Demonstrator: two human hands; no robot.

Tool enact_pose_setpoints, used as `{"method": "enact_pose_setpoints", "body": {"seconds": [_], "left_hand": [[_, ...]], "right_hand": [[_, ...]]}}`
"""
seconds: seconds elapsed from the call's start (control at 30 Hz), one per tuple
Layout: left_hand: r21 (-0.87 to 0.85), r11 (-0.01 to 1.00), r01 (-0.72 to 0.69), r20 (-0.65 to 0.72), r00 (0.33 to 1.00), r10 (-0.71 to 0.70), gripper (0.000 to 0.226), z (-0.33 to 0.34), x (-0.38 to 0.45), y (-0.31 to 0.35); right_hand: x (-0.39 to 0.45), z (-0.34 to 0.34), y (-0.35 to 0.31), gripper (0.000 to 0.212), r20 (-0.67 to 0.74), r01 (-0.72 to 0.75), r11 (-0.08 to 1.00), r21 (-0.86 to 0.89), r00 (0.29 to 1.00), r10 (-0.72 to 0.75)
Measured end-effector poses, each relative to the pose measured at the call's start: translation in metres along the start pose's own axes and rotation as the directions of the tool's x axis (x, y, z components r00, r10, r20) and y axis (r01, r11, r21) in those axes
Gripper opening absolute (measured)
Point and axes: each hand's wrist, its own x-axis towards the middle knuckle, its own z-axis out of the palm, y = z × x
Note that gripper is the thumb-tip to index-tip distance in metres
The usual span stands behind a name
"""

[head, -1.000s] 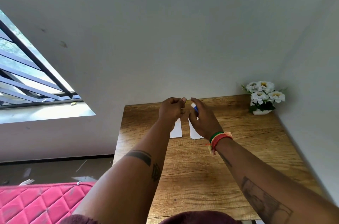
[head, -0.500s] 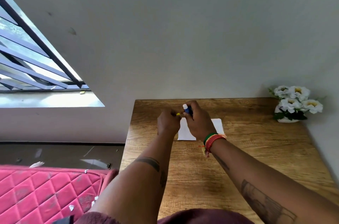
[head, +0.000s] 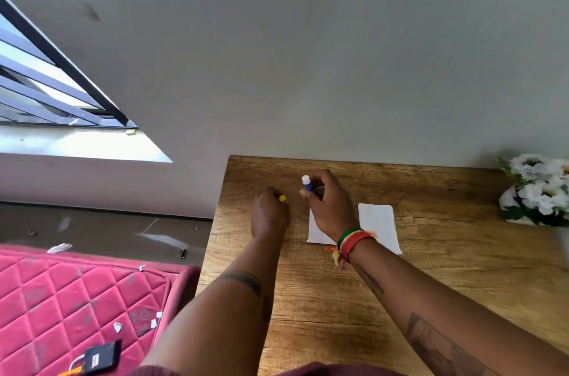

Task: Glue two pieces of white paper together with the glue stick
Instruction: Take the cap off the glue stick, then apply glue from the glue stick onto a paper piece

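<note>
Two hands work over the wooden table (head: 431, 298). The right hand (head: 331, 206) is curled around one glue stick (head: 307, 184), which stands nearly upright in its grip, the blue barrel between the fingers and the white glue tip showing uncapped above them. The left hand (head: 269, 215) is closed into a loose fist around one small yellow cap (head: 282, 198), of which only the end peeks out past the fingers; the fist sits just beside the right hand, a short gap between them.

Two pieces of white paper lie flat on the table. The first paper (head: 318, 232) is directly under the right hand and wrist, mostly covered, with its near corner showing to the left of the wrist. The second paper (head: 378, 226) lies just to the right of that wrist; whether the two sheets touch or overlap is hidden by the hand. A woven green and red bracelet (head: 354, 241) circles the right wrist.

One pot of white flowers (head: 538, 190) stands well to the right of both hands. Left of the left forearm, one pink quilted cushion (head: 77, 298) carries one padlock (head: 98, 355).
</note>
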Motion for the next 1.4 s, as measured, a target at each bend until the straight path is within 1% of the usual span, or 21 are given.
{"method": "enact_pose_setpoints", "body": {"seconds": [0.13, 0.2, 0.23, 0.3, 0.33, 0.37, 0.47, 0.53, 0.6, 0.67, 0.73, 0.8, 0.9, 0.97, 1.07, 1.2, 1.3, 1.4], "left_hand": [[0.001, 1.0, -0.015, 0.035, 0.999, 0.015, 0.032, -0.001, -0.008, 0.003], [-0.013, 1.0, -0.02, -0.002, 1.0, 0.02, 0.033, -0.006, -0.014, 0.008], [-0.038, 0.998, -0.053, -0.041, 0.998, 0.052, 0.029, -0.01, -0.018, 0.012], [-0.105, 0.982, -0.156, -0.09, 0.985, 0.147, 0.014, -0.018, -0.026, 0.024], [-0.151, 0.969, -0.195, -0.08, 0.98, 0.185, 0.007, -0.021, -0.029, 0.031], [-0.213, 0.951, -0.224, -0.058, 0.975, 0.216, 0.007, -0.026, -0.033, 0.04], [-0.422, 0.875, -0.236, 0.033, 0.961, 0.275, 0.019, -0.035, -0.049, 0.066], [-0.494, 0.838, -0.233, 0.092, 0.944, 0.317, 0.027, -0.036, -0.062, 0.08], [-0.51, 0.82, -0.261, 0.076, 0.935, 0.346, 0.026, -0.036, -0.076, 0.091], [-0.504, 0.813, -0.29, 0.018, 0.938, 0.346, 0.025, -0.038, -0.086, 0.101], [-0.517, 0.805, -0.291, -0.024, 0.945, 0.326, 0.026, -0.042, -0.094, 0.109], [-0.553, 0.785, -0.278, -0.031, 0.949, 0.314, 0.028, -0.048, -0.101, 0.117], [-0.557, 0.769, -0.315, -0.057, 0.937, 0.343, 0.032, -0.059, -0.112, 0.132], [-0.554, 0.753, -0.354, -0.083, 0.924, 0.374, 0.029, -0.065, -0.12, 0.139], [-0.527, 0.745, -0.408, -0.122, 0.904, 0.409, 0.025, -0.071, -0.129, 0.147], [-0.539, 0.732, -0.417, -0.142, 0.901, 0.409, 0.026, -0.075, -0.134, 0.151], [-0.532, 0.725, -0.438, -0.139, 0.889, 0.435, 0.03, -0.078, -0.139, 0.151], [-0.529, 0.724, -0.443, -0.129, 0.885, 0.448, 0.027, -0.08, -0.142, 0.15]], "right_hand": [[-0.002, -0.002, 0.001, 0.027, -0.022, -0.006, 1.0, 0.004, 1.0, 0.006], [-0.003, -0.007, 0.0, 0.027, -0.032, -0.015, 1.0, 0.025, 0.999, 0.016], [-0.004, -0.01, 0.0, 0.026, -0.039, -0.017, 0.999, 0.04, 0.999, 0.019], [-0.007, -0.019, -0.003, 0.024, -0.056, -0.029, 0.997, 0.073, 0.998, 0.033], [-0.008, -0.023, -0.004, 0.024, -0.064, -0.039, 0.994, 0.098, 0.997, 0.045], [-0.009, -0.028, -0.007, 0.023, -0.074, -0.046, 0.99, 0.131, 0.996, 0.056], [-0.017, -0.044, -0.015, 0.021, -0.118, -0.045, 0.98, 0.196, 0.991, 0.069], [-0.023, -0.052, -0.02, 0.021, -0.155, -0.032, 0.981, 0.192, 0.986, 0.062], [-0.031, -0.061, -0.025, 0.021, -0.185, -0.017, 0.984, 0.178, 0.982, 0.05], [-0.038, -0.07, -0.029, 0.022, -0.199, -0.006, 0.984, 0.18, 0.979, 0.043], [-0.046, -0.079, -0.033, 0.024, -0.202, 0.014, 0.973, 0.232, 0.979, 0.034], [-0.052, -0.087, -0.035, 0.025, -0.217, 0.014, 0.959, 0.284, 0.975, 0.05], [-0.06, -0.094, -0.036, 0.011, -0.25, 0.0, 0.939, 0.345, 0.964, 0.092], [-0.065, -0.1, -0.039, 0.006, -0.271, 0.037, 0.913, 0.405, 0.959, 0.081], [-0.072, -0.107, -0.047, 0.013, -0.273, 0.101, 0.834, 0.542, 0.96, 0.061], [-0.079, -0.115, -0.053, 0.009, -0.281, 0.141, 0.838, 0.527, 0.959, 0.016], [-0.085, -0.118, -0.053, 0.007, -0.249, 0.149, 0.831, 0.536, 0.968, -0.013], [-0.091, -0.121, -0.051, 0.018, -0.138, 0.101, 0.812, 0.575, 0.99, -0.026]]}}
